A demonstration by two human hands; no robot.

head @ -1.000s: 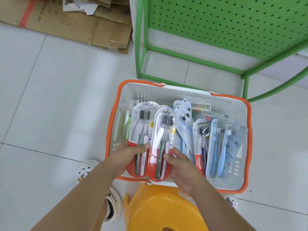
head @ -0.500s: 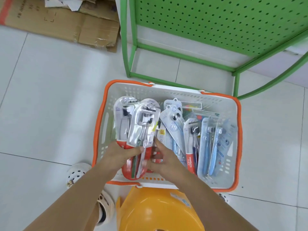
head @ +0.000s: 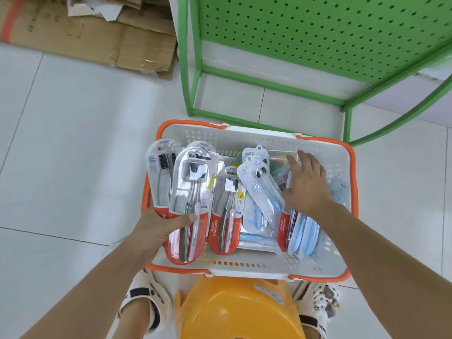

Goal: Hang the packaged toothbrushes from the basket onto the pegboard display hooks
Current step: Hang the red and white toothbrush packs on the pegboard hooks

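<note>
A white basket with an orange rim [head: 254, 139] stands on the floor and holds several packaged toothbrushes. My left hand [head: 159, 228] grips two red-based toothbrush packs [head: 188, 192] by their lower ends over the basket's left side. A third red-based pack [head: 226, 211] lies in the basket beside them. My right hand [head: 307, 184] hovers with spread fingers over the pale blue packs [head: 259, 192] on the right side, holding nothing. The green pegboard [head: 318, 33] stands behind the basket; no hooks show in this view.
The pegboard's green frame [head: 195, 69] rests on the white tiled floor just behind the basket. Flattened cardboard boxes [head: 85, 28] lie at the back left. A yellow stool [head: 239, 311] sits at the bottom, between my two sandalled feet [head: 146, 302].
My right hand let go of the red packs and moved right and forward over the blue packs. My left hand now holds two stacked red packs alone.
</note>
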